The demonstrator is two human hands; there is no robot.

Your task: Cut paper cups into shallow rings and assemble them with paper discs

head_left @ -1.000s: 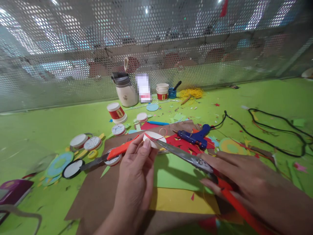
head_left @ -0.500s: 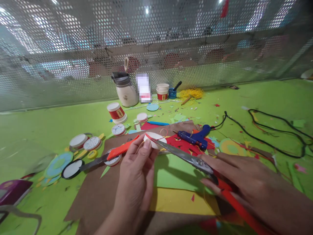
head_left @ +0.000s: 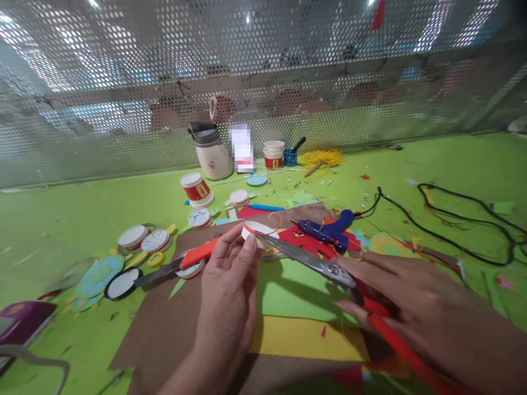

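My left hand (head_left: 230,280) pinches a small white round lid (head_left: 247,232) with a thin red strip along its rim. A loose end of the strip curls above the lid. My right hand (head_left: 420,302) grips scissors (head_left: 315,262) with red handles, and their blade tips meet the lid's edge near the strip. Whether the tips are parted cannot be made out. Behind my left hand lies an orange utility knife (head_left: 200,254) with its blade out. Green paper (head_left: 300,291) and yellow paper (head_left: 300,337) lie beneath my hands on a brown sheet (head_left: 164,318).
A blue glue gun (head_left: 329,233) rests on red paper scraps, its black cord (head_left: 448,189) looping right. Decorated lids (head_left: 155,240) and a blue paper ring (head_left: 99,274) lie left. Behind stand a pale jug (head_left: 212,159) and red-and-white tubs (head_left: 195,189), before a perforated screen (head_left: 135,126).
The lid has tilted slightly in my left hand, with more of its red rim showing. The scissors have shifted a little left, their tips still at the lid.
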